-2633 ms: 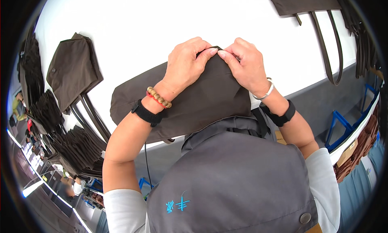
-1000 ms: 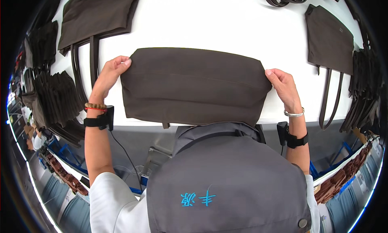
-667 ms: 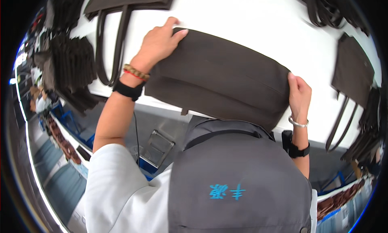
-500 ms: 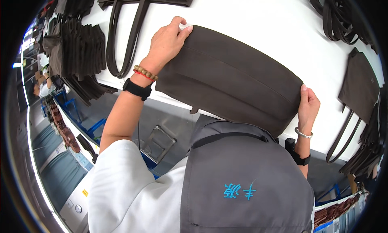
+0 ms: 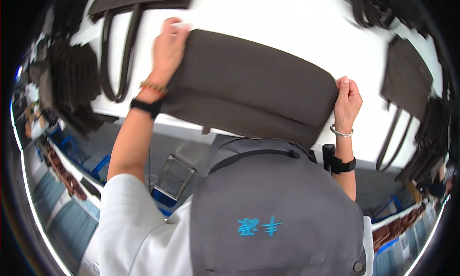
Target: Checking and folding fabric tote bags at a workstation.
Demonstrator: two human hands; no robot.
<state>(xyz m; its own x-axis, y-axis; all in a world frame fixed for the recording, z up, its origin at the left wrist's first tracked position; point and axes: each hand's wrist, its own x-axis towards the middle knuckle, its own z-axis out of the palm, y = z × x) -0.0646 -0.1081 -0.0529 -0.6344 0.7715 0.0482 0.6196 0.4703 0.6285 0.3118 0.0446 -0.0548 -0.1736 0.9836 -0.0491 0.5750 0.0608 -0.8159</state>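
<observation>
A dark brown bag [image 5: 249,70], wide and flat with a crease running along it, lies spread on the white table in front of me. Its near edge hangs over the table's front, and a small tab sticks out there. My left hand [image 5: 169,51] grips the far left corner between thumb and fingers, somewhat blurred. At the right corner, my right hand [image 5: 348,101] pinches the edge with thumb and curled fingers. No handles show on this piece; its underside is hidden.
A brown tote bag [image 5: 143,0] with long straps lies at the far left, beside a stack of folded brown bags [image 5: 74,72]. Another strapped bag [image 5: 407,75] lies at right. Dark straps [image 5: 369,8] are heaped far right. A metal-framed stand [image 5: 175,175] is on the floor.
The whole view has shifted, so the bag and both hands appear further left. The bag looks flatter and more level, with both hands still at its corners.
</observation>
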